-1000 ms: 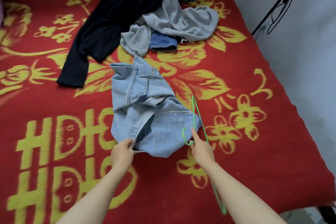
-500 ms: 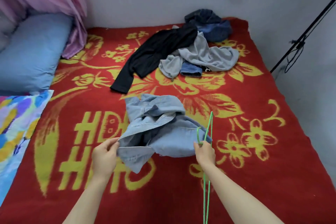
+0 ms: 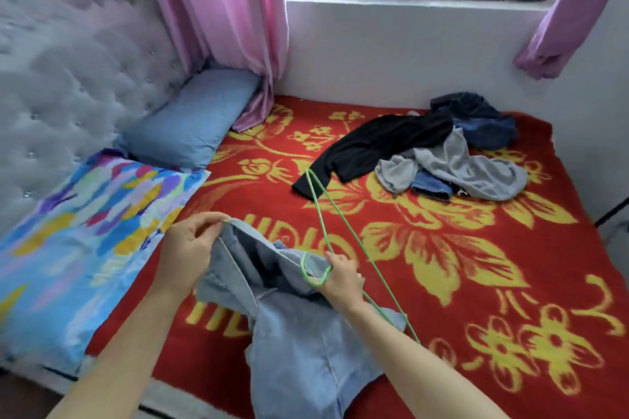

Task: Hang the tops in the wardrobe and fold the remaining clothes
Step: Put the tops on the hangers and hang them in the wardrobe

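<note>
Open blanket (image 3: 510, 286) at right (clothes pile (image 3: 442, 160) farther back).

A light blue denim shirt (image 3: 299, 343) hangs crumpled and open over the near edge, its top edge pinched by the left hand (image 3: 190, 245). The right hand (image 3: 340, 279) grips a green wire hanger (image 3: 321, 224) by its hook, against the shirt. Far right lie a sprawled black long-sleeved top (image 3: 381, 143), a rumpled grey sweatshirt (image 3: 469, 170) and a bunched dark blue garment (image 3: 476, 119)
</note>
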Demonstrator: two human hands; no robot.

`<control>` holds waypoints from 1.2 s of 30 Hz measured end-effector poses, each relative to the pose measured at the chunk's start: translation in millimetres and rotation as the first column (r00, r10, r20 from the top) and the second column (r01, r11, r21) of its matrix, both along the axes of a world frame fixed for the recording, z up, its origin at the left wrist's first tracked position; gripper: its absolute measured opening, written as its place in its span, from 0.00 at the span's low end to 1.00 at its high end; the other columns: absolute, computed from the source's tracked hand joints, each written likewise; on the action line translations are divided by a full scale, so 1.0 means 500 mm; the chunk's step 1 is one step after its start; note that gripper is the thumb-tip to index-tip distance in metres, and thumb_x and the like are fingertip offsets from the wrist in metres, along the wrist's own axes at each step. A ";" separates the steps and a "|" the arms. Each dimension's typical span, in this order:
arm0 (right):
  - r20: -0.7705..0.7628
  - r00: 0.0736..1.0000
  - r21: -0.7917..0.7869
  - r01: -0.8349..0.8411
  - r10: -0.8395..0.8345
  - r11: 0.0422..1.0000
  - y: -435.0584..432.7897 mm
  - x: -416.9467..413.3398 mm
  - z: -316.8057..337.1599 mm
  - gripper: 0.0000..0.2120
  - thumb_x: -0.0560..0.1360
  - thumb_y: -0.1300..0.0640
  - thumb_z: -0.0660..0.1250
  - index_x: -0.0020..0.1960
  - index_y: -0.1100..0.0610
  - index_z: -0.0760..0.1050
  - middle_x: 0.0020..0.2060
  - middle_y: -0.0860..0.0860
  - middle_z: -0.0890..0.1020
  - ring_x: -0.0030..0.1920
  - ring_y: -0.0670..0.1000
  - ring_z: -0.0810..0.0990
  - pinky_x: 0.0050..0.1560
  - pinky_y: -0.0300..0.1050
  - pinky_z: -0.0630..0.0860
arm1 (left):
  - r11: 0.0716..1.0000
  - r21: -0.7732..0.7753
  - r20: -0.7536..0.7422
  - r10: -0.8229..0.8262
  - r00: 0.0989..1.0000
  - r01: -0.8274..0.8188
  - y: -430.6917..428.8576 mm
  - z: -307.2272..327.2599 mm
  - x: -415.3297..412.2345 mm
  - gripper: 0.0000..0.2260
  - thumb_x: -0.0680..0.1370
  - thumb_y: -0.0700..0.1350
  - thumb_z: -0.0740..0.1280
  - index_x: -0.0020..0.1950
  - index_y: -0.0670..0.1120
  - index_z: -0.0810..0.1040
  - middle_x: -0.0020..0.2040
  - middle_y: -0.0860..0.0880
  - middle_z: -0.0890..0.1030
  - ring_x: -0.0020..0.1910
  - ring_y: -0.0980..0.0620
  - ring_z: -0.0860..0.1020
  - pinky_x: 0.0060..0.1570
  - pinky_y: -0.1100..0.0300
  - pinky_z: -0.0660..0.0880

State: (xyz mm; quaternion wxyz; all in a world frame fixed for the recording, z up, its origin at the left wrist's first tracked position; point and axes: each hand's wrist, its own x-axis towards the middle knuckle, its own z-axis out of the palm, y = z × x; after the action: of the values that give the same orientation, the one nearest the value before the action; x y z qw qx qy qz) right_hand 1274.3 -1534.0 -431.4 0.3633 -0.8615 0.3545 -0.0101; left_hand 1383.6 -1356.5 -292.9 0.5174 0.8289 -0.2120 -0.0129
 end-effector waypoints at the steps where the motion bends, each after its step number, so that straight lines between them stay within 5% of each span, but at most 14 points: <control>1: 0.050 0.998 0.007 -0.028 0.027 1.000 0.018 0.016 0.013 0.29 0.73 0.51 0.69 0.71 0.56 0.65 0.64 0.53 0.71 0.65 0.55 0.67 0.60 0.47 0.64 | 0.999 -0.018 0.004 -0.029 1.000 0.029 0.000 0.014 0.006 0.13 0.76 0.31 0.63 0.39 0.48 0.79 0.35 0.60 0.80 0.38 0.68 0.77 0.41 0.78 0.69; 4: 0.259 0.963 0.034 -0.086 0.075 0.996 0.095 0.098 0.070 0.25 0.72 0.60 0.69 0.68 0.61 0.69 0.59 0.56 0.74 0.62 0.56 0.69 0.61 0.46 0.65 | 0.992 -0.092 0.043 -0.077 0.996 0.081 0.042 0.073 0.054 0.22 0.76 0.31 0.64 0.34 0.58 0.80 0.33 0.66 0.80 0.36 0.70 0.76 0.42 0.77 0.70; 8: 0.500 0.853 0.186 0.062 -0.149 0.981 0.125 0.184 0.187 0.06 0.71 0.63 0.66 0.40 0.62 0.82 0.36 0.54 0.79 0.42 0.50 0.74 0.43 0.41 0.66 | 0.978 -0.153 0.156 -0.117 0.981 0.141 0.102 0.165 0.128 0.18 0.76 0.31 0.64 0.36 0.53 0.80 0.32 0.66 0.80 0.35 0.70 0.76 0.42 0.76 0.69; 12: 0.612 0.773 0.062 0.167 -0.169 0.984 0.052 0.237 0.354 0.04 0.70 0.63 0.71 0.41 0.64 0.83 0.34 0.57 0.81 0.39 0.50 0.76 0.40 0.42 0.68 | 0.971 -0.140 0.302 -0.144 0.942 0.194 0.133 0.251 0.204 0.09 0.76 0.31 0.64 0.47 0.41 0.81 0.30 0.65 0.78 0.33 0.73 0.74 0.40 0.79 0.66; 16: 0.733 0.675 -0.116 0.243 -0.082 0.963 0.009 0.238 0.548 0.05 0.71 0.67 0.69 0.44 0.68 0.82 0.35 0.55 0.79 0.39 0.49 0.75 0.37 0.40 0.68 | 0.972 -0.080 0.459 -0.160 0.874 0.220 0.134 0.311 0.266 0.09 0.77 0.32 0.63 0.50 0.40 0.81 0.37 0.58 0.80 0.34 0.75 0.73 0.41 0.79 0.66; 18: 0.736 0.677 -0.201 0.255 -0.026 0.946 0.006 0.230 0.619 0.05 0.72 0.68 0.68 0.45 0.69 0.82 0.33 0.53 0.81 0.33 0.39 0.75 0.33 0.30 0.65 | 0.974 -0.087 0.523 -0.132 0.842 0.207 0.128 0.333 0.280 0.08 0.77 0.34 0.63 0.51 0.40 0.81 0.42 0.50 0.80 0.35 0.68 0.74 0.40 0.77 0.66; 20: 0.707 0.706 -0.227 0.273 -0.035 0.935 0.009 0.224 0.660 0.06 0.72 0.68 0.67 0.37 0.66 0.81 0.22 0.39 0.77 0.24 0.33 0.72 0.28 0.26 0.64 | 0.969 -0.125 0.577 -0.105 0.810 0.214 0.126 0.343 0.286 0.08 0.77 0.36 0.63 0.51 0.40 0.81 0.44 0.46 0.81 0.41 0.58 0.76 0.42 0.69 0.68; 23: 0.715 0.685 -0.128 0.325 -0.140 0.937 0.000 0.205 0.669 0.14 0.69 0.71 0.67 0.27 0.58 0.73 0.17 0.43 0.72 0.25 0.41 0.70 0.28 0.34 0.65 | 0.964 -0.107 0.622 -0.125 0.773 0.242 0.104 0.314 0.297 0.10 0.76 0.39 0.61 0.52 0.38 0.81 0.47 0.40 0.82 0.47 0.46 0.78 0.47 0.62 0.68; 26: 0.687 0.706 -0.142 0.363 -0.173 0.921 -0.004 0.182 0.647 0.08 0.67 0.72 0.66 0.29 0.66 0.76 0.14 0.44 0.69 0.21 0.41 0.67 0.26 0.35 0.61 | 0.972 -0.010 0.538 -0.194 0.821 0.236 0.072 0.231 0.292 0.10 0.76 0.40 0.61 0.51 0.39 0.80 0.48 0.38 0.82 0.48 0.40 0.80 0.48 0.54 0.71; 29: 0.620 0.759 -0.185 0.386 -0.197 0.904 -0.012 0.159 0.598 0.12 0.65 0.71 0.68 0.25 0.63 0.76 0.12 0.42 0.67 0.19 0.41 0.67 0.23 0.34 0.60 | 0.968 0.086 0.426 -0.250 0.870 0.236 0.037 0.147 0.265 0.07 0.78 0.37 0.63 0.52 0.39 0.79 0.48 0.37 0.82 0.48 0.38 0.79 0.45 0.53 0.68; 32: 0.570 0.762 -0.146 0.461 -0.306 0.875 -0.037 0.128 0.551 0.15 0.64 0.67 0.69 0.22 0.55 0.74 0.14 0.45 0.69 0.27 0.48 0.70 0.29 0.42 0.64 | 0.933 0.142 0.379 -0.359 0.853 0.330 0.020 0.115 0.248 0.06 0.79 0.38 0.62 0.51 0.40 0.78 0.46 0.38 0.81 0.46 0.39 0.79 0.45 0.52 0.70; 36: 0.574 0.712 -0.051 0.524 -0.404 0.850 -0.057 0.075 0.526 0.04 0.65 0.68 0.67 0.32 0.65 0.78 0.26 0.52 0.70 0.33 0.51 0.68 0.33 0.44 0.64 | 0.841 0.206 0.330 -0.541 0.774 0.500 0.003 0.110 0.230 0.08 0.79 0.45 0.62 0.53 0.43 0.76 0.43 0.41 0.81 0.43 0.42 0.79 0.45 0.49 0.73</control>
State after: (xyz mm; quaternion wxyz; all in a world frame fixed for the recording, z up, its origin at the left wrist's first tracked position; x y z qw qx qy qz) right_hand 1311.6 -1562.5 -168.4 0.3409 -0.7380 0.4393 -0.3824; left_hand 1498.9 -1355.2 -238.0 0.3981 0.7508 -0.5271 -0.0084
